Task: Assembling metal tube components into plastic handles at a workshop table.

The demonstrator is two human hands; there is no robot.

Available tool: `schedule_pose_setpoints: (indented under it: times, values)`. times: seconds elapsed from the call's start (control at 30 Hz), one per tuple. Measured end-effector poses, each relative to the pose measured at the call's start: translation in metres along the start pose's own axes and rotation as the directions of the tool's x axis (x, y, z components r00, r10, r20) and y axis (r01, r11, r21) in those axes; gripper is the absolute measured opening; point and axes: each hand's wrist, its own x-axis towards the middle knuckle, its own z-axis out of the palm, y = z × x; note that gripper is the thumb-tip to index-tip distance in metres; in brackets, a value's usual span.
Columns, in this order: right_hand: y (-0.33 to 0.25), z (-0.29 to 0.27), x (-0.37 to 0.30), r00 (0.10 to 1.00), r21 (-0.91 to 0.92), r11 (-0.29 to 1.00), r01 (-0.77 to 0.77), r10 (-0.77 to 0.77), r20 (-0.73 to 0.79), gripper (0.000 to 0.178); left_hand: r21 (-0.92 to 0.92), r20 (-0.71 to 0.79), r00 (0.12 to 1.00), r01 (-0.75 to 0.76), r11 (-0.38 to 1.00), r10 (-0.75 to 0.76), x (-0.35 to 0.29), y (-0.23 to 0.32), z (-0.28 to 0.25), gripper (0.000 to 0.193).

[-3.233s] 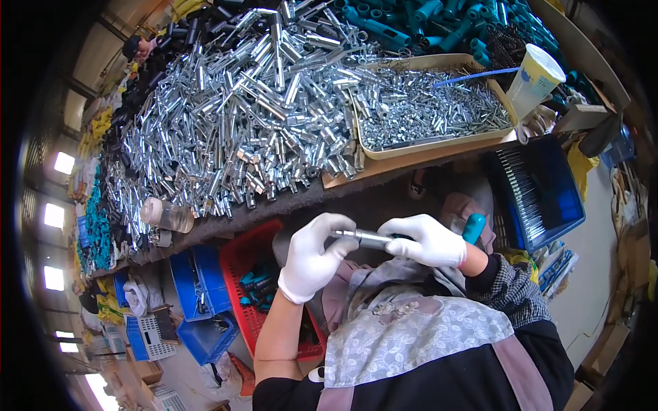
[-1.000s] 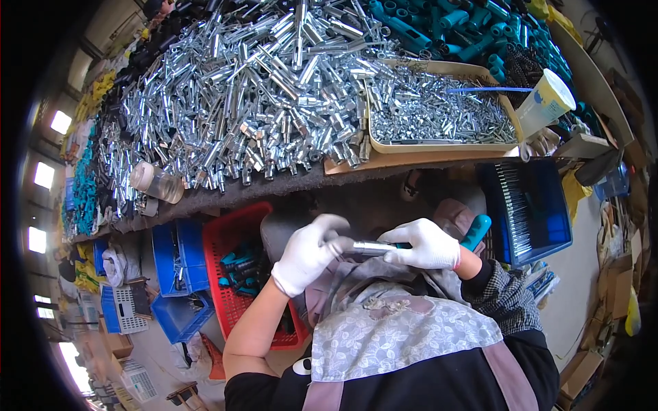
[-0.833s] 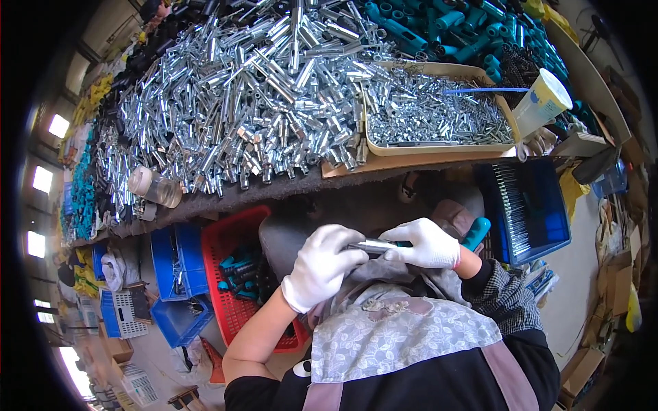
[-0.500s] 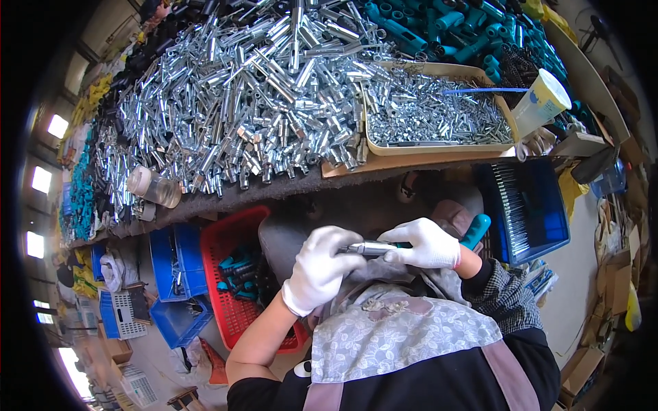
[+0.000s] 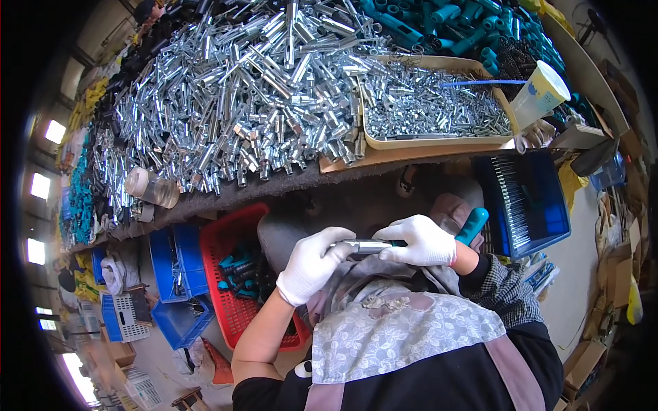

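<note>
Both my hands wear white gloves and are close together over my lap. My left hand (image 5: 314, 266) is closed around the outer end of a shiny metal cylinder (image 5: 370, 246). The fingers of my right hand (image 5: 421, 241) pinch the cylinder's other end, where a little teal shows. Past my right hand sticks out a rounded teal handle (image 5: 473, 226); it looks like part of the same tool, but the join is hidden under the glove. A patterned grey apron (image 5: 404, 335) lies just below my hands.
On the bench ahead lie a heap of shiny metal tubes (image 5: 226, 103), a cream tray (image 5: 439, 142) of small metal parts, teal handles (image 5: 452, 27), a paper cup (image 5: 541, 92) and a clear jar (image 5: 151, 187). A red basket (image 5: 223, 308) and blue bins (image 5: 179, 264) stand left, another blue bin (image 5: 548, 205) right.
My left hand's fingers, blurred before, are now still and closed on the metal cylinder. My right hand keeps its grip, shifted slightly. The whole view has moved a little.
</note>
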Motion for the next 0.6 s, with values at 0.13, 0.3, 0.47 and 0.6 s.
schedule_pose_setpoints:
  times: [0.13, 0.3, 0.47, 0.6]
  values:
    - [0.007, 0.003, -0.001, 1.0, -0.033, 0.999, 0.023, -0.023, -0.008, 0.041, 0.456, 0.052, 0.774, -0.581, 0.674, 0.631, -0.001, -0.001, 0.004, 0.027]
    - [-0.006, 0.003, 0.001, 0.998, -0.172, 0.985, 0.018, -0.027, -0.052, 0.038, -0.196, -0.032, 0.986, 0.153, 0.968, -0.163, 0.002, -0.001, 0.007, 0.027]
    - [0.017, -0.018, 0.003, 0.809, 0.68, 0.678, -0.281, -0.214, 0.547, 0.043, 0.436, 0.396, 0.704, -0.709, 0.554, 0.589, -0.001, 0.038, -0.006, 0.024]
    - [0.0, -0.019, 0.002, 0.867, 0.668, 0.682, -0.299, -0.098, 0.488, 0.041, 0.279, 0.277, 0.654, -0.756, 0.592, 0.704, 0.009, 0.029, -0.014, 0.027]
